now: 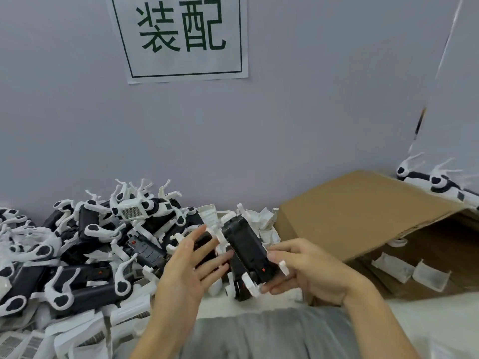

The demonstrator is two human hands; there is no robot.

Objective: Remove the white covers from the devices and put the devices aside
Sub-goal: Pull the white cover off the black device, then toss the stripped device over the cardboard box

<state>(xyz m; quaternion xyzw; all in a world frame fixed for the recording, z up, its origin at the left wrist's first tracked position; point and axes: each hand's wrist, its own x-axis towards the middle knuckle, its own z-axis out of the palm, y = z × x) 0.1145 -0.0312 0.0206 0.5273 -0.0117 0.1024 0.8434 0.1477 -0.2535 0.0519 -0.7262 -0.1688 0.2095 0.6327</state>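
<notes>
Left of the held device (248, 247) lay a heap of devices (77, 255), too many and too tangled to count, and the left hand (191, 270) was beside the device with straight fingers apart, gripping nothing. The right hand (298, 270) was clamped around this one black device, which looked light and stiff, with thin white legs that may snap, so the body is the safer hold. Right of it, the cardboard box (363, 218) held at least two white covers (412, 273), and two more devices (438, 182) sat behind the box.

wall sign (178, 37) with green characters; cardboard box (363, 211) right; grey wall (311, 112)
</notes>
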